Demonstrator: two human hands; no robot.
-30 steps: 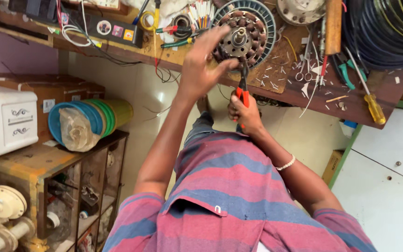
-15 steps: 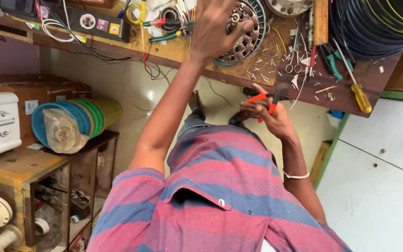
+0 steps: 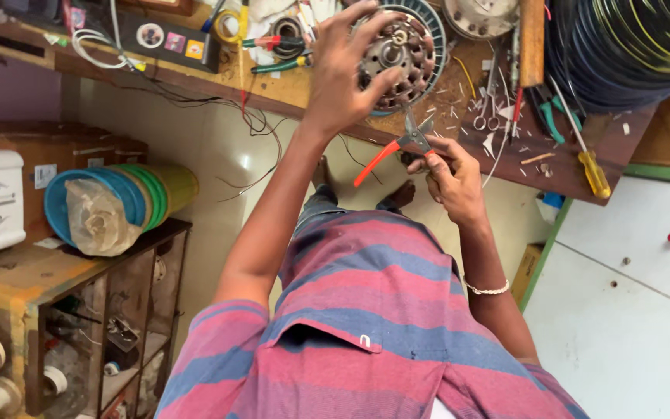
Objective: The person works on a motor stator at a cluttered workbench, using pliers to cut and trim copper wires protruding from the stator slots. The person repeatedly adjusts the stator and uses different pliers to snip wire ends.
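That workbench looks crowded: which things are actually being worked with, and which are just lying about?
In use:
left hand on the round motor core
right hand holding orange-handled pliers

Lying about:
yellow-handled screwdriver
scissors
green-handled pliers
wire coil

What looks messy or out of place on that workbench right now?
Small pale offcuts lie scattered over the bench right of the round motor core, and loose wires dangle off its edge. Nothing looks broken.

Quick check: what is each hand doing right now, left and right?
Left hand: fingers spread, gripping the round motor part on the bench.
Right hand: closed on the red-handled pliers.
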